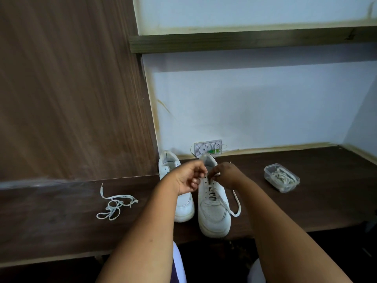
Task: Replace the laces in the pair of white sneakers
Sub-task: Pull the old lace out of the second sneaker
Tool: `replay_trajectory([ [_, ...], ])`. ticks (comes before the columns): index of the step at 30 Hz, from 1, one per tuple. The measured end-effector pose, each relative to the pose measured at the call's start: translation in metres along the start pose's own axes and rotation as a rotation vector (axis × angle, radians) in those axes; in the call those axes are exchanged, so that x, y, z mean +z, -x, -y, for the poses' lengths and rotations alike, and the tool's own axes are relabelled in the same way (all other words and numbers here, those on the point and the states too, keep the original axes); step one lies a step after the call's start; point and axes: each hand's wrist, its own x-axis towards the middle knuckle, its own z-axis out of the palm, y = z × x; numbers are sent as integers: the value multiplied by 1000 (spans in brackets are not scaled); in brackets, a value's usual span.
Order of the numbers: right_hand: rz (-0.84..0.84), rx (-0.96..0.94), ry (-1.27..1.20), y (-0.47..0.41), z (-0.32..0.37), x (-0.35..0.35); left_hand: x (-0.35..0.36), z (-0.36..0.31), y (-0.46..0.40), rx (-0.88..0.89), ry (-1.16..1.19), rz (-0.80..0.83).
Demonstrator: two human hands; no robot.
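Two white sneakers (213, 203) stand on the tabletop (306, 201), toes toward the person; left hand (188, 177) and right hand (226, 173) pinch the lace (234, 209) at the right sneaker's upper eyelets, fingers together for threading; a loose lace (114, 205) lies left, more in a plastic container (281, 177).

The left hand (188, 177) hides the far sneaker's (176, 186) eyelets.
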Motion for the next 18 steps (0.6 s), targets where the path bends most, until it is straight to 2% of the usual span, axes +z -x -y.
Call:
replay_trajectory([
  [2, 7, 7, -36, 0, -2, 0, -8, 1, -4, -5, -89, -122],
  [4, 17, 9, -57, 1, -4, -1, -12, 11, -9, -62, -285, -235],
  [7, 22, 8, -80, 2, -5, -2, -4, 26, -14, -117, -496, -181],
  [10, 16, 11, -75, 1, -5, -2, 13, 27, -17, -49, -584, -222],
  [15, 2, 3, -85, 2, -4, -3, 12, 19, -12, 16, -606, -174],
  [17, 2, 3, -98, 3, -3, -3, 6, 10, -4, 121, -476, -120],
  [18, 4, 5, -97, 4, -2, -4, 2, 5, 1, 172, -351, -39],
])
